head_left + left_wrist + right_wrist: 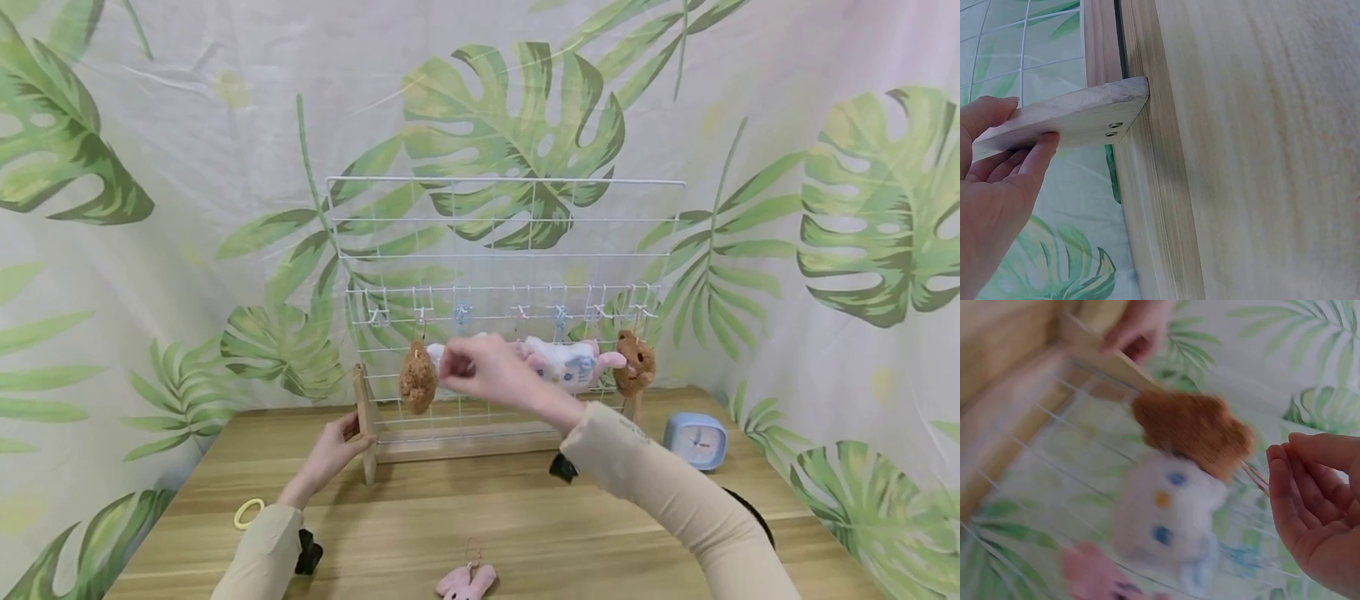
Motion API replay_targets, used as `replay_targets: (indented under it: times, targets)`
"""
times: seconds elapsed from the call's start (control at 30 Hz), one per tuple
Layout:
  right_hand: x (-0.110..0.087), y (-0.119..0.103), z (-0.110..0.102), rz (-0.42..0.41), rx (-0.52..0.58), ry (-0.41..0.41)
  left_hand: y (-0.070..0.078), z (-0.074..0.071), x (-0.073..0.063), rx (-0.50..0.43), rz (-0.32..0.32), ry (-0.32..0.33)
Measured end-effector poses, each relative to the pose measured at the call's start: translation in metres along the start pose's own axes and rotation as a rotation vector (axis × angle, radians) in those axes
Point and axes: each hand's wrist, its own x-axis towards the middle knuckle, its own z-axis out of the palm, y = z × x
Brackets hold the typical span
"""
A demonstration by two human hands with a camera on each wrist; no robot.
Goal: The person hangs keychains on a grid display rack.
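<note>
My left hand [333, 450] grips the wooden side board [1066, 115] of a white wire grid rack [506, 180], thumb on one face and fingers on the other. My right hand [483, 371] is raised before the rack, fingers curled and thumb tip against the fingertips; nothing shows between them. Just left of it, a brown plush keychain [417, 379] hangs from a hook. In the right wrist view, the red cord [1254, 475] of the brown plush passes close to those fingers. A white plush [1166, 512] with blue eyes and a pink plush [1094, 572] hang beside it, blurred.
A second brown plush [634, 362] hangs at the rack's right end. A blue clock [696, 440] stands to the right. Near the front lies a pink bunny keychain [467, 582]. A yellow ring [248, 514] and black clips [563, 467] lie on the wooden table [405, 517].
</note>
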Motion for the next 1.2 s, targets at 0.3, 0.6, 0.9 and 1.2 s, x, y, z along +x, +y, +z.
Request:
replay_targets:
  times: [0.3,0.6,0.9,1.2]
  targets:
    - [-0.073,0.044,0.083,0.049,0.056,-0.16,-0.003,-0.002,0.001,0.002,-0.009,-0.003]
    - [-0.11,0.071,0.134,0.211,0.083,-0.304,-0.003,-0.001,0.003,-0.004,-0.002,-0.002]
    - [-0.115,0.074,0.147,0.308,0.007,-0.324,-0.001,0.0,0.002,-0.011,-0.006,-0.012]
    - [-0.115,0.075,0.155,0.314,-0.06,-0.334,-0.001,0.0,0.001,-0.007,-0.013,-0.013]
